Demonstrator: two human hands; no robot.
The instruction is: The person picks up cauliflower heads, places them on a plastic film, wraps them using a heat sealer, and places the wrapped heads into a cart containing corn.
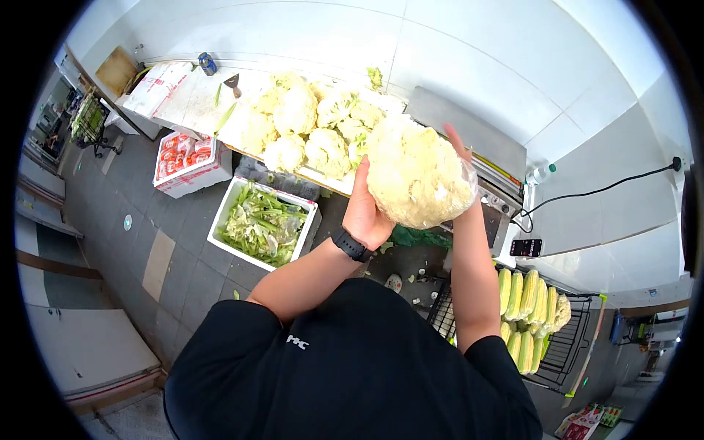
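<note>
A large pale cauliflower [418,176], with clear film showing at its right side, is held up between my two hands. My left hand [367,213], below a black watch, supports it from the left and below. My right hand [466,183] presses against its right side, the fingers partly hidden behind it. Several bare cauliflowers [296,110] lie heaped on the white worktop [246,99] behind. Just beyond the held one is a metal wrapping machine [477,125].
On the floor stand a white foam box [264,224] of green leaves and another box [192,165] of red packs. At the right, a black wire cart [565,352] holds wrapped corn [524,297]. A phone [526,248], bottle [541,174] and can [207,64] are also visible.
</note>
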